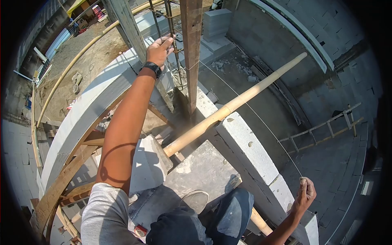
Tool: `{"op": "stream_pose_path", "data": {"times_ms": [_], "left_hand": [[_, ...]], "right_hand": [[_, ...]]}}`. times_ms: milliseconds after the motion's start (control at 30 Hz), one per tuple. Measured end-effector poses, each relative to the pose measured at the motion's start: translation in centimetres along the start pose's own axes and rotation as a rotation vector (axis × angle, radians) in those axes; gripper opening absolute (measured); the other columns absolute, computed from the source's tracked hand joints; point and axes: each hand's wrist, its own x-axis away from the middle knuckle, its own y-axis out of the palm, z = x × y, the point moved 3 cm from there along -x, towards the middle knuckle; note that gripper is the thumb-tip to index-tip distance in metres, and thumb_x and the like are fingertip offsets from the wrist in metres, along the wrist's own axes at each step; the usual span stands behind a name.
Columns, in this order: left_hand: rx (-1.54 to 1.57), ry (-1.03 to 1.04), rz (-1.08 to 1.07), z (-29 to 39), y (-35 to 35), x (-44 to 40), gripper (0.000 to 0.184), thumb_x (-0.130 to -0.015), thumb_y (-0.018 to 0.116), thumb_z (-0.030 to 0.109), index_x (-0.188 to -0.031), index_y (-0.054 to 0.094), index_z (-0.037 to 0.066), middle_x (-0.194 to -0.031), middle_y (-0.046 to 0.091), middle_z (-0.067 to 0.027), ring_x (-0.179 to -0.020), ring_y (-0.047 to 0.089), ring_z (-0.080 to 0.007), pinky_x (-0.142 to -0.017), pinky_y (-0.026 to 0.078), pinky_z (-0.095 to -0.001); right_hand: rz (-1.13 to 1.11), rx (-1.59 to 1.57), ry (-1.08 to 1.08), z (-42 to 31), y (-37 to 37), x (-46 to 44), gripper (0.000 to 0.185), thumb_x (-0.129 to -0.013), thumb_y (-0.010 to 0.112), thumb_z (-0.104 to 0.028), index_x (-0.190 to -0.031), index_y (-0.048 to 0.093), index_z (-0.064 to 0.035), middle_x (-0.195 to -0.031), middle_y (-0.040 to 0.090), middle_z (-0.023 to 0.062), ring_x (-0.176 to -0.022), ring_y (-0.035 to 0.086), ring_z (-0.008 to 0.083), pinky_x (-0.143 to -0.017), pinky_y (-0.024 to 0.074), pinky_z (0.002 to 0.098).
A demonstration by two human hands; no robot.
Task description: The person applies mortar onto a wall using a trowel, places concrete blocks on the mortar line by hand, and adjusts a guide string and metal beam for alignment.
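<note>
A thin string [261, 119] runs taut from the brown wooden post [192, 53] down to the right. Its lower end is pinched in the closed fingers of my right hand [304, 194], beside a low wall of white blocks [250, 147]. Far in front, my left hand [160, 52] reaches up with a black watch on the wrist. Its curled fingers are against the upright steel rebar [170, 20], left of the post; the exact grip is partly hidden.
A bamboo pole [237, 102] crosses over the block wall. Under my foot is a dusty grey board [200, 165]. A curved concrete edge [77, 118] lies to the left. Below right, a bamboo ladder [322, 128] leans in the deep space. A tape measure [140, 230] is near my leg.
</note>
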Motion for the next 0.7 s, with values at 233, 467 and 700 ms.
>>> {"op": "stream_pose_path", "data": {"times_ms": [233, 467, 700], "left_hand": [[-0.109, 0.066, 0.182, -0.4, 1.2, 1.4, 0.054, -0.096, 0.073, 0.03, -0.139, 0.055, 0.003, -0.118, 0.069, -0.0074, -0.113, 0.062, -0.0153, -0.095, 0.053, -0.0391], [-0.094, 0.057, 0.294, -6.5, 1.9, 11.2, 0.073, -0.093, 0.071, 0.028, -0.148, 0.035, -0.003, -0.136, 0.058, -0.0215, -0.113, 0.059, -0.0244, -0.096, 0.046, -0.0342], [-0.193, -0.358, 0.092, -10.9, 9.1, 25.7, 0.075, -0.091, 0.071, 0.025, -0.151, 0.031, 0.004, -0.138, 0.056, -0.0191, -0.116, 0.055, -0.0227, -0.093, 0.049, -0.04]], "right_hand": [[0.059, 0.065, 0.067, 0.6, -4.5, 1.6, 0.019, -0.1, 0.068, -0.016, -0.1, 0.072, 0.0025, -0.085, 0.061, -0.0025, -0.073, 0.047, 0.0037, -0.064, 0.034, 0.0192], [0.119, 0.139, 0.068, 4.9, -8.9, 3.3, 0.023, -0.101, 0.066, -0.018, -0.101, 0.072, 0.0037, -0.085, 0.064, -0.0005, -0.077, 0.051, 0.0062, -0.069, 0.0418, 0.0222], [0.203, 0.374, 0.07, 5.8, -13.4, 5.7, 0.024, -0.099, 0.065, -0.019, -0.101, 0.072, 0.0045, -0.08, 0.069, 0.0067, -0.076, 0.058, 0.01, -0.073, 0.0482, 0.0273]]}}
